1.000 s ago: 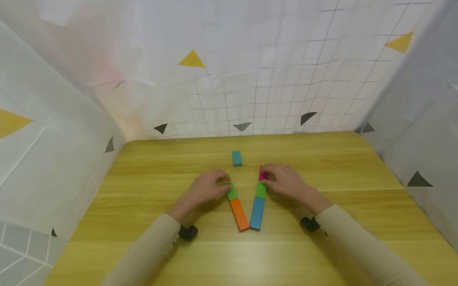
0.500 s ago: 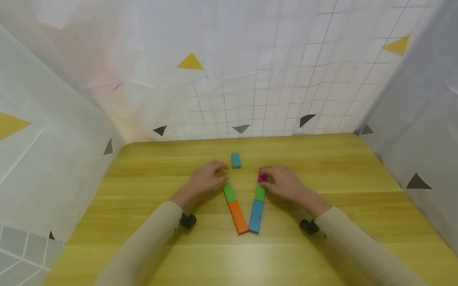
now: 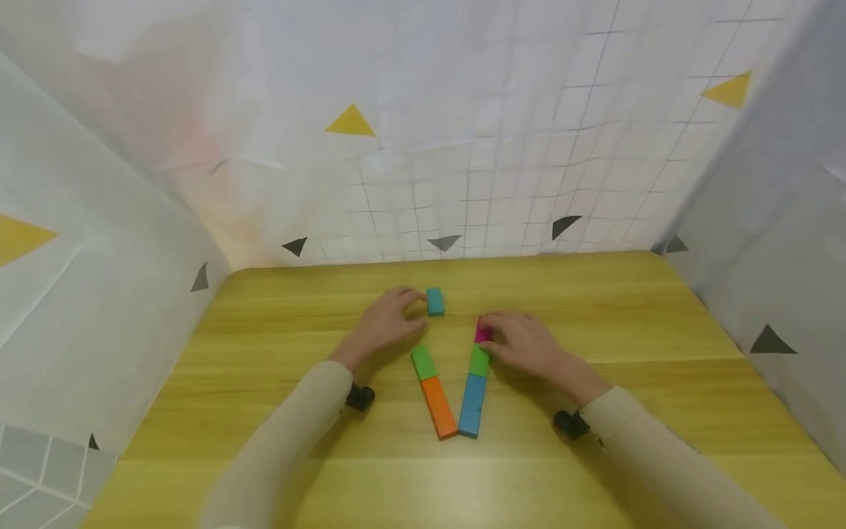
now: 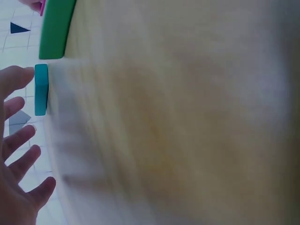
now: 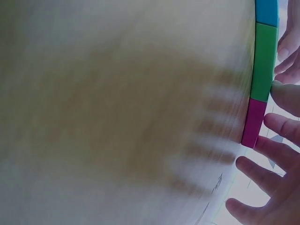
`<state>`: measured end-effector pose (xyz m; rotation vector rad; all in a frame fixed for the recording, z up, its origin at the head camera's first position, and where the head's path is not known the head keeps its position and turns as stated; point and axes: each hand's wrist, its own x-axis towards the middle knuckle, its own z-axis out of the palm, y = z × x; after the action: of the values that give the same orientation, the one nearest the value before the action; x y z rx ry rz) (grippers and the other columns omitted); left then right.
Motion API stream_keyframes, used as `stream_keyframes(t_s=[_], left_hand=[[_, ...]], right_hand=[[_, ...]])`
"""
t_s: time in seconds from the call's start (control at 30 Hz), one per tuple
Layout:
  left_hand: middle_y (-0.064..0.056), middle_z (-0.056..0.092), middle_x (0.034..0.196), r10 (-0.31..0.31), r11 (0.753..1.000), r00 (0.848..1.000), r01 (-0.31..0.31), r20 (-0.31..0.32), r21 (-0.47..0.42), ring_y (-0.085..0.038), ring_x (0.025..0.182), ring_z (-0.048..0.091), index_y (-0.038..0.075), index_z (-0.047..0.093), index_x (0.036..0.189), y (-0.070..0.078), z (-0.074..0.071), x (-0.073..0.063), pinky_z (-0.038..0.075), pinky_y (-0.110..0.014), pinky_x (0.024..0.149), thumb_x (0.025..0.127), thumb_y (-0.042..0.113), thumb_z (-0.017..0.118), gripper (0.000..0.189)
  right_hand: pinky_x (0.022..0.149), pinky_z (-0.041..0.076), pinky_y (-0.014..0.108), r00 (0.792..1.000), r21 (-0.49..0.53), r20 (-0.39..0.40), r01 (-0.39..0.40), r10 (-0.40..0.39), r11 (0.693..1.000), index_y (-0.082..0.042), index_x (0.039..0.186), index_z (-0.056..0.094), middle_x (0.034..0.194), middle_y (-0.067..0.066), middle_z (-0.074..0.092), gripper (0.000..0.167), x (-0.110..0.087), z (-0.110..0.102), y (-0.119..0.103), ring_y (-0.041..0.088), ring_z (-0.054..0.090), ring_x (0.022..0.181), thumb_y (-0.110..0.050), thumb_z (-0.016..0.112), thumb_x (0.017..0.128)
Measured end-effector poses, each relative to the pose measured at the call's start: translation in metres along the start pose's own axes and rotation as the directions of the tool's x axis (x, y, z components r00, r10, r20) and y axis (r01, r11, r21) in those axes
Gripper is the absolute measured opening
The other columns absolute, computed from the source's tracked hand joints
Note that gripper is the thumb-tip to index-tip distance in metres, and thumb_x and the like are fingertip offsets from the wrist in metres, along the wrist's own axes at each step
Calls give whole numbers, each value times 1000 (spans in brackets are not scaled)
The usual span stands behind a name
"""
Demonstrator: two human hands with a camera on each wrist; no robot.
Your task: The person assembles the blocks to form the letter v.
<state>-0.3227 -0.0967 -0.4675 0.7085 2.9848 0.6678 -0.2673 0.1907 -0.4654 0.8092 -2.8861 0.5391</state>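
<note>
Colored blocks form a V on the wooden table: green (image 3: pixel 424 362) and orange (image 3: pixel 439 408) on the left arm, magenta (image 3: pixel 483 332), green (image 3: pixel 479 361) and blue (image 3: pixel 472 406) on the right. My left hand (image 3: pixel 386 323) reaches beside a lone teal block (image 3: pixel 435 302) behind the V, fingertips right at its left side. In the left wrist view, its fingers are spread near the teal block (image 4: pixel 41 89). My right hand (image 3: pixel 525 342) rests on the right arm's far end. The right wrist view shows its spread fingertips touching the magenta block (image 5: pixel 254 123), thumb at the green block (image 5: pixel 264 61).
White patterned sheets (image 3: pixel 423 169) stand behind and at both sides of the wooden table (image 3: pixel 562 470). Black wrist cameras (image 3: pixel 360 397) sit under both beige sleeves (image 3: pixel 284 441).
My left hand has left the left green block and moved away from me to the teal block. My right hand stays at the magenta block. The head view has tilted slightly.
</note>
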Motion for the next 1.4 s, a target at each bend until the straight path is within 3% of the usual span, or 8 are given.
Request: stream_keyframes(t_s=[0.27, 0.5, 0.77, 1.1, 1.4], left_hand=[[2, 49, 147, -16, 1000, 1000, 16, 6, 11, -25, 136, 47, 31, 56, 134, -1, 3, 12, 41, -49, 111, 90, 49, 65, 48], [5, 48, 147, -9, 1000, 1000, 9, -3, -6, -24, 136, 47, 34, 57, 127, -5, 9, 20, 40, -48, 111, 89, 50, 65, 42], [0, 48, 151, 36, 997, 999, -36, -1, 75, -26, 140, 44, 30, 58, 127, -3, 8, 27, 32, -51, 117, 89, 52, 63, 45], [4, 59, 140, 49, 996, 999, -51, 21, 67, -21, 130, 55, 30, 60, 125, -4, 7, 30, 44, -43, 108, 90, 47, 65, 39], [6, 61, 138, 66, 995, 998, -67, 24, 70, -20, 127, 56, 30, 61, 125, -3, 8, 31, 46, -42, 106, 90, 49, 66, 40]], right_hand=[[85, 54, 43, 1000, -22, -6, 15, -15, 1000, -20, 110, 69, 110, -4, 71, 23, 2, 1, 1, 15, 64, 91, -33, 70, 91], [93, 52, 48, 1000, -33, -3, 12, -12, 999, -19, 114, 69, 115, -2, 71, 28, 3, 0, 1, 19, 66, 100, -35, 70, 91], [86, 54, 44, 1000, -23, 1, 19, -19, 1000, -18, 112, 69, 110, -3, 71, 26, 4, -2, 0, 16, 64, 93, -33, 71, 90], [87, 54, 43, 1000, -16, 18, 6, -6, 1000, -16, 113, 69, 113, 0, 71, 27, 3, -5, -6, 18, 64, 96, -32, 71, 91], [82, 54, 39, 1000, 1, 23, 8, -9, 1000, -16, 112, 69, 108, -1, 71, 25, 2, -4, -3, 16, 62, 89, -30, 71, 92]])
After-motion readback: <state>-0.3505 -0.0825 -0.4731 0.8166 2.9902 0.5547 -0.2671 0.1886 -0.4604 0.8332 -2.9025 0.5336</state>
